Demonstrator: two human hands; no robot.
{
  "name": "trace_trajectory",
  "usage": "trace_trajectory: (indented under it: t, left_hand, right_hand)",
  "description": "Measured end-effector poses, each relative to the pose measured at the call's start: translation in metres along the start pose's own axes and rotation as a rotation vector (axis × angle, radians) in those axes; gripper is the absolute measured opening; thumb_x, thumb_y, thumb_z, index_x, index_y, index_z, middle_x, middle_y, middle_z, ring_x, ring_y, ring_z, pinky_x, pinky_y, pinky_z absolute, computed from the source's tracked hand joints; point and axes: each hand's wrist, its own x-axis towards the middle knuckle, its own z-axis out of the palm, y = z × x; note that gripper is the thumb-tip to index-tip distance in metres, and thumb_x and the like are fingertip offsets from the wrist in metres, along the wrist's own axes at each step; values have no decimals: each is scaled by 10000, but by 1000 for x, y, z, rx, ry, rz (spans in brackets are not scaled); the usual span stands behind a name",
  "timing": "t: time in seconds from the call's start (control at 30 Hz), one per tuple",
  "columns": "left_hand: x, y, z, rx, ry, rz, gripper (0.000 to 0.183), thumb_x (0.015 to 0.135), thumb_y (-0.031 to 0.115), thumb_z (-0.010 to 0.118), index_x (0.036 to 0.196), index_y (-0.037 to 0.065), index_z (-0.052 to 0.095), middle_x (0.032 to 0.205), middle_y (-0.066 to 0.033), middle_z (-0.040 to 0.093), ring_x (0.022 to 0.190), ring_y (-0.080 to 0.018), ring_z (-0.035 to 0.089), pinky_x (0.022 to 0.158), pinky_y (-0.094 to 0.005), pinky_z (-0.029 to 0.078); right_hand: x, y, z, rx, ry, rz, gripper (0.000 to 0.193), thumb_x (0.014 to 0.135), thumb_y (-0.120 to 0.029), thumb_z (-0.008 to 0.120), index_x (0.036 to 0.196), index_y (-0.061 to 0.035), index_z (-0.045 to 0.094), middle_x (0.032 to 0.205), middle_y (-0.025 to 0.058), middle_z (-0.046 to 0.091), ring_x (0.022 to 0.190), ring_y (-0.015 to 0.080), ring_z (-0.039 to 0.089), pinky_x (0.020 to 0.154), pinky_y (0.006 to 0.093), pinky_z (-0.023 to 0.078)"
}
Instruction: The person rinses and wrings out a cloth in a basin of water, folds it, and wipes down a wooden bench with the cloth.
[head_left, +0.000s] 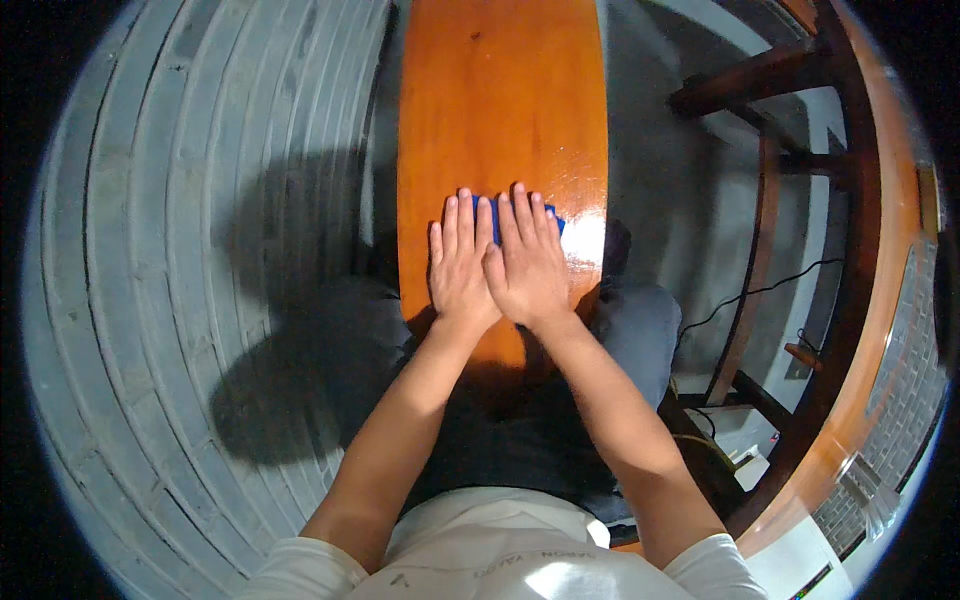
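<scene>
Both palms lie flat, side by side, on a long glossy orange-brown wooden bench (500, 100) that I straddle. Under my fingers is a blue cloth (495, 222), mostly hidden; only bits of it show between the hands and beyond the right fingers. My left hand (462, 272) has its fingers stretched out forward, pressing down with its inner side on the cloth. Beside it, my right hand (530, 272) is flat too, fingers extended over the cloth. The right thumb touches or overlaps the edge of the left hand. Neither hand is closed around anything.
A grey brick wall (180, 250) runs along the left, with my shadow on it. To the right stands a wooden table (850, 400) with dark legs and crossbars. A black cable (760, 290) hangs beneath it. Light glares off the bench by my right hand.
</scene>
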Motion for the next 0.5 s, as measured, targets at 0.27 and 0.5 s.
trace_trajectory:
  t: [0.27,0.5]
  left_hand:
    - [51,-17,4,-42,23,2,640,793,333,423,1304,6,220,1380,-181,139,1288,-295,113,1029,-431,81]
    - [108,-24,-6,-6,52,2,615,795,320,419,1299,16,242,1374,-165,169,1280,-288,140,1029,-437,96]
  right_hand:
    - [55,12,6,-54,40,-73,559,796,-297,339,1246,34,327,1327,204,264,1241,350,217,1023,426,150]
    - [114,21,-1,-99,98,-70,570,809,-330,293,1268,9,305,1342,177,249,1259,317,189,1038,401,120]
